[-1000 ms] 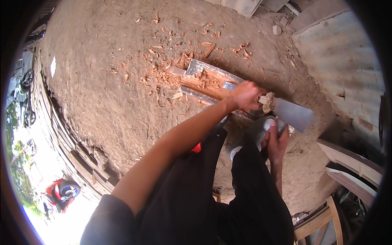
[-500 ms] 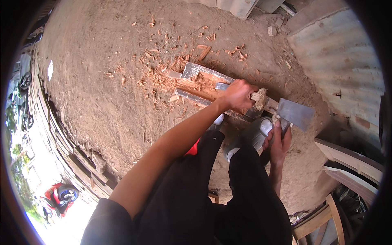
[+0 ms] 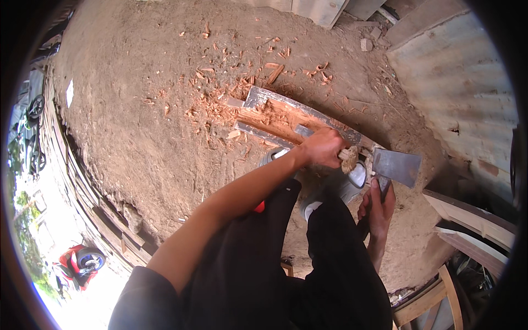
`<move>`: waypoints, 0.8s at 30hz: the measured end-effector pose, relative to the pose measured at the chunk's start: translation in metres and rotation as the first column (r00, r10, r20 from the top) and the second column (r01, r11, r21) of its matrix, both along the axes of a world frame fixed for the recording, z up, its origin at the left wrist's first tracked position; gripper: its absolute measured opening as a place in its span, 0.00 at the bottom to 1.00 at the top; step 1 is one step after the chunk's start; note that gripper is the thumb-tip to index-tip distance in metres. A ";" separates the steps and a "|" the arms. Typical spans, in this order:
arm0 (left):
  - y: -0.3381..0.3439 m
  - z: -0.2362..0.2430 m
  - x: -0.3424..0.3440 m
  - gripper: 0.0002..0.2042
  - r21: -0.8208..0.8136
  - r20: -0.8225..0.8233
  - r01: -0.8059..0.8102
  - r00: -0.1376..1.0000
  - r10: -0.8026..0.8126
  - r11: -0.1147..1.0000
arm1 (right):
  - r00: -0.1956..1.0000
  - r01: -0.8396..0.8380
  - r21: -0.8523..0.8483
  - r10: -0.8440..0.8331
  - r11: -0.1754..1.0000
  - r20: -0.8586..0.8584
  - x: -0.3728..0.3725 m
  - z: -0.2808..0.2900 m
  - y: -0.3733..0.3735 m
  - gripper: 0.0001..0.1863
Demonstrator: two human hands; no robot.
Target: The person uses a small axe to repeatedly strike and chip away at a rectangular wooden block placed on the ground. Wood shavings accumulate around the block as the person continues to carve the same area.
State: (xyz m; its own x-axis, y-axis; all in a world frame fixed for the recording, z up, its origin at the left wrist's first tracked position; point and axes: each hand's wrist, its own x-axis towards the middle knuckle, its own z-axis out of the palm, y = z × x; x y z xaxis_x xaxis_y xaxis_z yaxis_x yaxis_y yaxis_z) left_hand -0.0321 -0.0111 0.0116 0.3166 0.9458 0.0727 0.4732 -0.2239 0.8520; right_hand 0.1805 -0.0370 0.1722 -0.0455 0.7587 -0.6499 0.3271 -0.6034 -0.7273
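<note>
the wood piece (image 3: 316, 114), with dark, worn paint along its sides and a raw reddish recess down its middle, rests near the dirt floor (image 3: 137, 110), its long axis running from about ten o'clock to four o'clock. the left hand (image 3: 324, 148) is much the nearer of the two, over the wood's near side, so most of the recess lies toward ten o'clock from it. that hand is closed around a chisel (image 3: 303, 131), whose metal blade points to ten o'clock over the recess, roughly in line with the wood; whether its tip touches is not clear. the chisel's frayed wooden butt sticks out toward four o'clock.

the right hand (image 3: 379, 209) sits apart, at about four o'clock from the left, wrapped around the handle of a broad-bladed tool (image 3: 397, 168). its wide grey blade lies just beside the frayed butt, on its four o'clock side, with a small gap between them. from the right hand, the wood lies toward eleven o'clock.

reddish shavings (image 3: 220, 104) are scattered around the wood's ten o'clock end. no brand, label or lettering can be read on the wood or either tool.
</note>
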 end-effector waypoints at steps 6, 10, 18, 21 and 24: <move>0.002 -0.001 0.003 0.13 0.014 0.015 -0.054 0.998 0.054 0.998 | 0.997 -0.073 -0.008 0.073 0.997 0.035 0.005 0.006 -0.011 0.11; 0.004 -0.001 0.004 0.13 0.000 -0.022 -0.048 0.999 0.048 0.999 | 0.987 -0.134 0.047 0.130 0.990 0.092 0.002 -0.017 -0.017 0.12; 0.006 -0.008 -0.007 0.12 0.033 0.131 -0.177 0.976 0.172 0.984 | 0.998 -0.020 0.060 0.023 0.998 -0.058 -0.003 -0.010 -0.010 0.12; 0.007 -0.009 -0.007 0.11 0.021 0.140 -0.185 0.974 0.181 0.982 | 0.984 -0.174 0.072 0.171 0.982 0.042 -0.007 -0.020 -0.009 0.12; 0.006 -0.009 -0.008 0.11 0.046 0.105 -0.166 0.981 0.160 0.985 | 0.981 -0.191 0.059 0.188 0.980 0.055 -0.005 -0.020 -0.006 0.11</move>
State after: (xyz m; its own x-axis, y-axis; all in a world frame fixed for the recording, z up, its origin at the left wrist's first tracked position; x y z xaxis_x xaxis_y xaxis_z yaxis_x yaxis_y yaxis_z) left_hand -0.0402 -0.0051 0.0027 0.1467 0.9779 0.1490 0.4196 -0.1979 0.8859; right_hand 0.1757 -0.0432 0.1517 -0.1618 0.7792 -0.6056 0.4676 -0.4799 -0.7424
